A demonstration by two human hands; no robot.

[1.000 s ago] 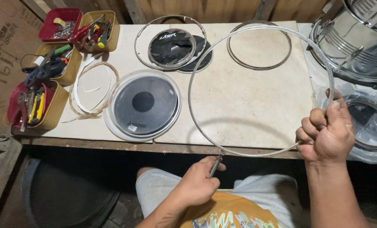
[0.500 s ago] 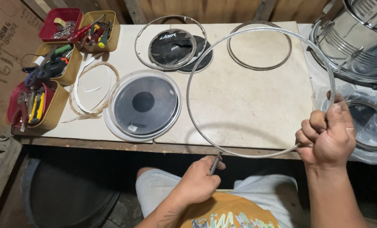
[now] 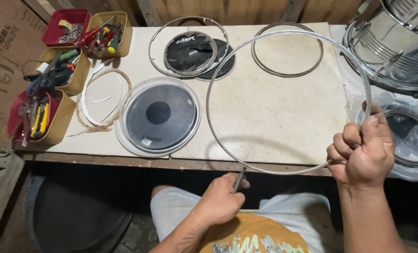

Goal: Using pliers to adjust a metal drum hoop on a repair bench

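Metal hoop (image 3: 284, 37) hangs tilted over the tabletop (image 3: 274, 117), right of the clear drumhead (image 3: 158, 117). Right hand (image 3: 361, 152) fists round its right edge; left hand (image 3: 223, 199) closes on a thin tool (image 3: 238, 179) at its near edge.

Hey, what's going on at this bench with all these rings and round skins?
A seated person holds a large thin metal hoop up over the pale worktable. The right hand grips the hoop's right side, and the left hand holds a small dark tool at its near edge. On the table lie a clear drumhead with a black dot, a black drumhead and another hoop. Bins of hand tools sit on the left, and a shiny drum shell on the right.
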